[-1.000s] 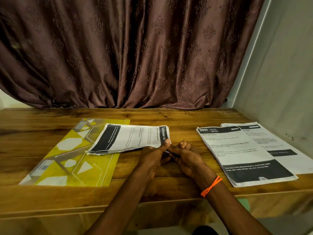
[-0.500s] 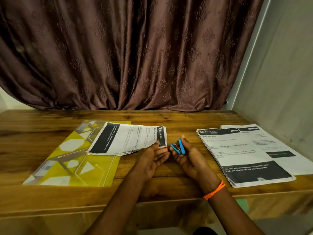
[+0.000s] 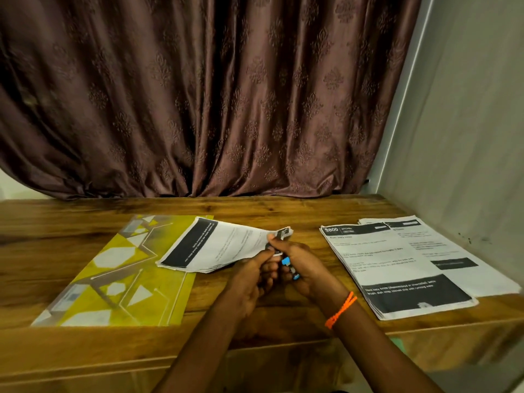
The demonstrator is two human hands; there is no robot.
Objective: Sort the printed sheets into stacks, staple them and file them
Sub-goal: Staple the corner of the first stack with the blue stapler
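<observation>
Head view looks down on both hands meeting at the middle of the wooden table (image 3: 283, 211), close to the near edge. The left hand (image 3: 252, 275) is pinched on the right-hand corner of a stack of printed sheets (image 3: 224, 245), lifting that corner off the wood while the rest of the stack trails away to its left. The right hand (image 3: 304, 268) is curled around a small blue stapler (image 3: 287, 263), which sits right against the raised corner; whether its mouth is already over the paper I cannot tell, since the fingers cover it.

The far part of that stack lies on a yellow patterned folder (image 3: 119, 273), further left of the left hand. To the right of the right hand, well apart from it, a second stack (image 3: 397, 268) lies flat, overlapping a third stack (image 3: 453, 251) beyond it.

By the look of it the paper is light and floppy: the lifted corner bends, and the loose sheets fan a little along the near edge. They would likely slide out of line if gripped anywhere but near the corner being stapled, so a tight pinch just beside the stapler seems right. The stapler is small and hard, easy to squeeze in one fist, though it may shift on so slack a bundle.
</observation>
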